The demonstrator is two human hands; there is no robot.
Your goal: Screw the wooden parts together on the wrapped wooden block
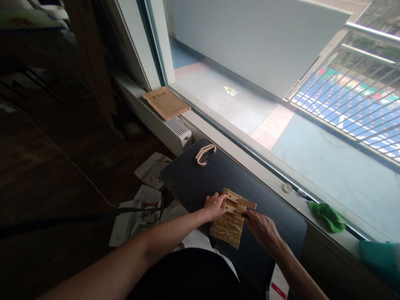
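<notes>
On the dark table [184,171] in front of me lies a rough, yellowish-brown board [227,231]. Two light wooden strips [231,208] with dark round holes lie across its upper part. My left hand [215,206] is closed at their left ends, its fingers pressing the wood. In my right hand [261,228] is a slim tool with a dark handle [245,215], pointing left at the lower strip; its tip is too small to make out. Toward the far end of the table are bent wooden hook-shaped pieces [199,156] with several small screws [203,159] beside them.
A window sill runs along the table's right side, with a tape roll [287,188] and a green cloth [327,217]. A brown envelope [166,102] lies on the white heater [176,127]. Papers and boxes [142,204] crowd the floor at left, near a dark strap [93,218].
</notes>
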